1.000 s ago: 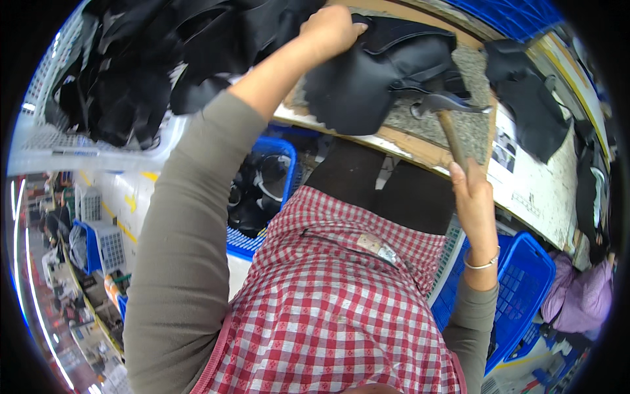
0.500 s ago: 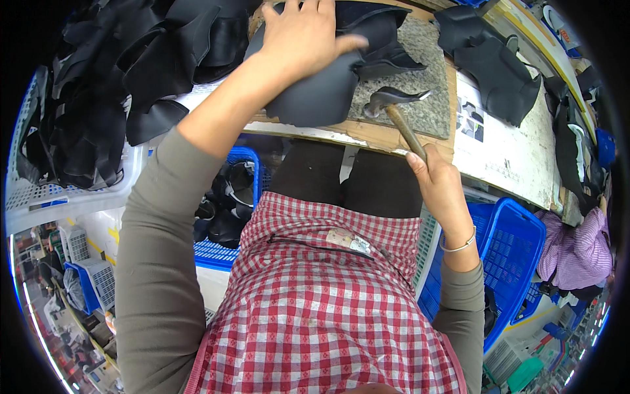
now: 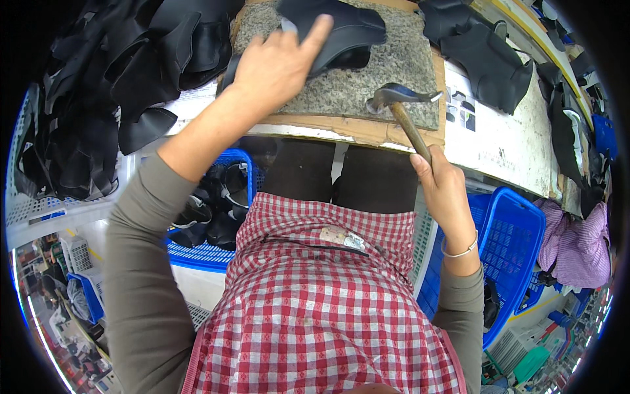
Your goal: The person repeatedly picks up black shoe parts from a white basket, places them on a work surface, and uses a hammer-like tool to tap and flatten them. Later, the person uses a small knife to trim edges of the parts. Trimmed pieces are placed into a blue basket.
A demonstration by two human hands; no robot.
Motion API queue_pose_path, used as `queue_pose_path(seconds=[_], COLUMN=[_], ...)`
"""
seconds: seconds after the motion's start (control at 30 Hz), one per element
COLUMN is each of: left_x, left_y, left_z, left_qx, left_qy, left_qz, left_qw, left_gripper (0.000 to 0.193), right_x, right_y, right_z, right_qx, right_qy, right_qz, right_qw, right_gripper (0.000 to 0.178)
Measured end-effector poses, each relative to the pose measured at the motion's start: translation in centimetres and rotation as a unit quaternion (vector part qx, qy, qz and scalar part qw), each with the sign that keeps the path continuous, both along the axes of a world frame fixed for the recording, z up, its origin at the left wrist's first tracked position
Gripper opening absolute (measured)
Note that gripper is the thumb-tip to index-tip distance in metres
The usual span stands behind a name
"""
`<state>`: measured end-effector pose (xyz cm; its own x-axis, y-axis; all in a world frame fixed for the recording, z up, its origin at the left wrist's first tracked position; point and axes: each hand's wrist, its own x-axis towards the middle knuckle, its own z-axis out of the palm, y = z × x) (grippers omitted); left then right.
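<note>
My right hand is closed round the wooden handle of a hammer. The hammer's dark curved metal head lies over the front right of a speckled stone slab. My left hand is slightly blurred above the slab's left part, one digit stretched toward the far right and the others bent, their tips hidden. Just beyond it lies a black leather shoe upper piece. A bit of another black piece shows beside my left wrist; whether the hand touches it I cannot tell.
Black leather pieces heap up at the left over a white basket. More uppers lie on the white tabletop at the right. Blue baskets stand below, and a person in a striped pink top is at the far right.
My left hand has drawn left and nearer, and the large black piece under it has left the slab's front. The remaining upper sits farther back. My right hand still holds the hammer.
</note>
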<state>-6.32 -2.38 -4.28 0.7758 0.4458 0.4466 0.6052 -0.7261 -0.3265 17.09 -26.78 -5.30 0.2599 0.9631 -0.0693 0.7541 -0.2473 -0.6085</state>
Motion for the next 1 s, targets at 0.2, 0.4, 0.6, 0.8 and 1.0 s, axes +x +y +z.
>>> queue_pose_path(seconds=[0.2, 0.4, 0.6, 0.8, 1.0], left_x=[-3.4, -4.8, -4.8, -5.3, -4.9], left_y=[0.0, 3.1, 2.9, 2.8, 2.6], left_z=[-2.6, -3.7, -4.4, -2.5, -1.9], left_qx=[-0.286, -0.444, -0.465, -0.514, -0.524], left_qy=[-0.097, -0.207, -0.222, -0.216, -0.221], left_qz=[0.128, 0.034, 0.043, 0.026, 0.013], left_qw=[0.945, 0.871, 0.856, 0.83, 0.822], left_gripper=[0.086, 0.073, 0.073, 0.079, 0.076], right_x=[0.1, -2.7, -0.8, -1.6, -2.8], right_y=[3.7, 11.9, 12.2, 12.9, 13.0], right_z=[1.9, 2.4, 0.7, 1.4, 0.0], right_qx=[0.098, 0.063, 0.112, 0.079, 0.066], right_qy=[-0.056, -0.206, -0.202, -0.248, -0.17], right_qz=[0.028, 0.059, 0.057, 0.075, 0.115], right_qw=[0.993, 0.975, 0.971, 0.963, 0.976], right_gripper=[0.035, 0.041, 0.045, 0.044, 0.043])
